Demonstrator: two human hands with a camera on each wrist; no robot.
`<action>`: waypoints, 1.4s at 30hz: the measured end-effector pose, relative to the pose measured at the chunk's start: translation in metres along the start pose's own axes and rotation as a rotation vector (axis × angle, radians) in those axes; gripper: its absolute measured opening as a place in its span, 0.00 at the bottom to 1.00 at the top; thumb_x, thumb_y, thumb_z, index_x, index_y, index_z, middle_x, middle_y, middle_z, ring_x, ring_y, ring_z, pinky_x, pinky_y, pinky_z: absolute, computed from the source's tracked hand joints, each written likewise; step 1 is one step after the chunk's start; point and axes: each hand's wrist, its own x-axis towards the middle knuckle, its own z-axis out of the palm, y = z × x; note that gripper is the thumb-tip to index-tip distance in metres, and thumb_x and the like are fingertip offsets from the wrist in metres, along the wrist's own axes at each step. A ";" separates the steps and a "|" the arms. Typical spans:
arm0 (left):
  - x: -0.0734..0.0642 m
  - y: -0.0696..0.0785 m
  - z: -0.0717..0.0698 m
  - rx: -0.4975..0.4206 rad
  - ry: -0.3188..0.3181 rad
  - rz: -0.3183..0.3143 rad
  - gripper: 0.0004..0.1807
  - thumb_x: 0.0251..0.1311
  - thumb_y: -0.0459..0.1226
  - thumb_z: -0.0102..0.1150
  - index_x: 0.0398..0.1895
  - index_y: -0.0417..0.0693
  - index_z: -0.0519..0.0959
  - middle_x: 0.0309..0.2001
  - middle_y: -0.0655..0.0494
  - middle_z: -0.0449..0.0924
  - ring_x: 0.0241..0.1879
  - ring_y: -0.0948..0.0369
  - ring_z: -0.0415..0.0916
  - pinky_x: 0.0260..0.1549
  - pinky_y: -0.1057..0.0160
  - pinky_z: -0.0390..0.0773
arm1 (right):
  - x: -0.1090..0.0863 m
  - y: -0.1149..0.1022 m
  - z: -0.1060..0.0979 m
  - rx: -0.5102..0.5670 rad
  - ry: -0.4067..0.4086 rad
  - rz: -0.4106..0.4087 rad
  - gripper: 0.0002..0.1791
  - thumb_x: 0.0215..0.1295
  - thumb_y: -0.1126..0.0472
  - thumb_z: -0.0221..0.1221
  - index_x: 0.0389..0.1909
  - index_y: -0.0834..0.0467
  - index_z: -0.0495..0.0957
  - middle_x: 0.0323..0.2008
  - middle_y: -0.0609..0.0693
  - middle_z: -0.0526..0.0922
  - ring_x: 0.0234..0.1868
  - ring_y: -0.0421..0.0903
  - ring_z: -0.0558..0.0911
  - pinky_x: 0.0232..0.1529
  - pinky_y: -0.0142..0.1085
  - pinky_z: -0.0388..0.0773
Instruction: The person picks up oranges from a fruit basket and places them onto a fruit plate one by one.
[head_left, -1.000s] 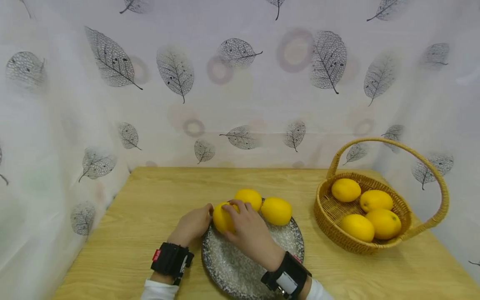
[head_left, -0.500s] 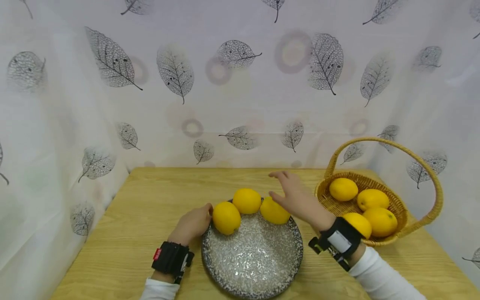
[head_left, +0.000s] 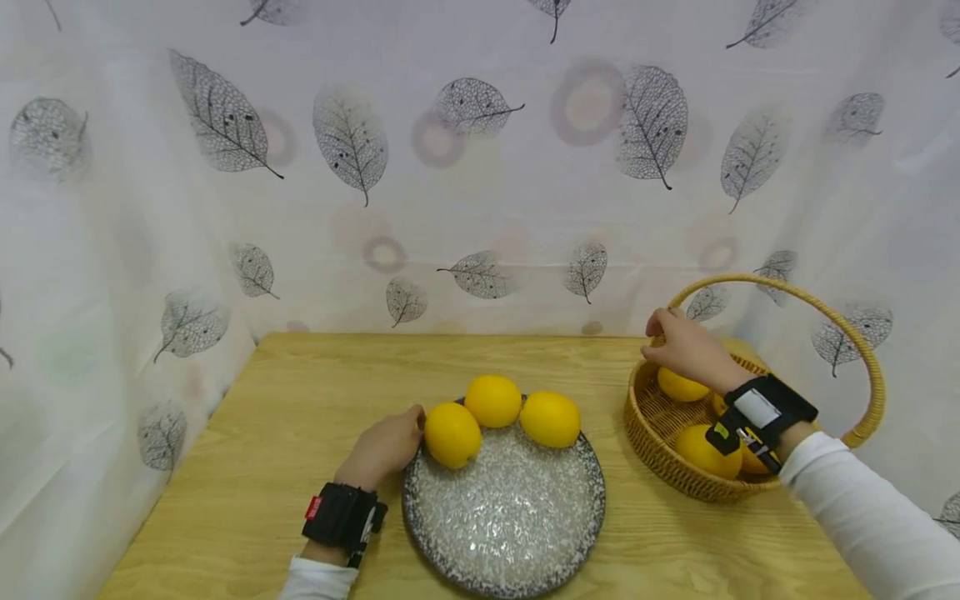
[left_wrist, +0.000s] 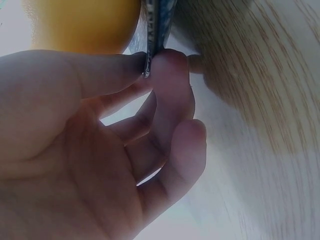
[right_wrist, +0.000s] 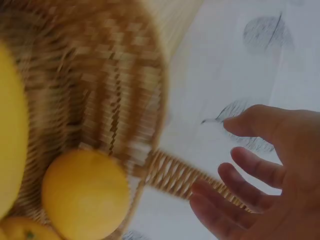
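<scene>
My left hand (head_left: 378,450) pinches the rim of a round grey speckled plate (head_left: 510,517) between thumb and fingertips, as the left wrist view shows. Three lemons lie along the plate's far side: a left lemon (head_left: 453,435) close to that hand, a middle lemon (head_left: 492,401) and a right lemon (head_left: 551,419). Over the far left rim of a wicker basket (head_left: 667,467) is my right hand (head_left: 690,350), its fingers loosely bent and holding nothing. In the right wrist view these fingers (right_wrist: 245,187) overlap the basket's handle (right_wrist: 175,172). Several lemons (head_left: 705,450) sit inside the basket, partly hidden by the right arm.
The basket's tall arched handle (head_left: 847,321) rises on the right. A wooden table (head_left: 315,392) carries everything, with a leaf-patterned curtain (head_left: 480,192) behind it and along both sides. Each wrist wears a black strap.
My right hand has let go of the left lemon on the plate and moved right, past the right lemon, to above the basket. The left hand stays at the plate's rim.
</scene>
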 end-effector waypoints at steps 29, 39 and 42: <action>-0.005 0.001 0.001 -0.008 0.006 0.003 0.12 0.69 0.35 0.47 0.51 0.41 0.75 0.35 0.47 0.83 0.28 0.56 0.71 0.27 0.59 0.70 | 0.008 0.065 0.015 0.004 -0.393 0.138 0.42 0.56 0.46 0.64 0.55 0.79 0.64 0.54 0.82 0.71 0.53 0.73 0.72 0.52 0.62 0.72; -0.005 0.000 0.003 -0.009 -0.010 -0.009 0.12 0.69 0.35 0.46 0.51 0.42 0.74 0.35 0.46 0.82 0.29 0.55 0.71 0.29 0.57 0.71 | 0.007 0.067 0.021 0.039 -0.427 0.162 0.45 0.56 0.47 0.65 0.59 0.80 0.61 0.58 0.83 0.67 0.57 0.76 0.68 0.53 0.65 0.71; -0.004 0.000 0.001 -0.014 -0.005 -0.016 0.12 0.69 0.36 0.46 0.51 0.42 0.74 0.35 0.46 0.82 0.29 0.55 0.71 0.28 0.57 0.71 | 0.017 0.083 0.023 0.108 -0.493 0.205 0.50 0.57 0.43 0.62 0.66 0.77 0.57 0.64 0.83 0.60 0.60 0.78 0.64 0.50 0.67 0.74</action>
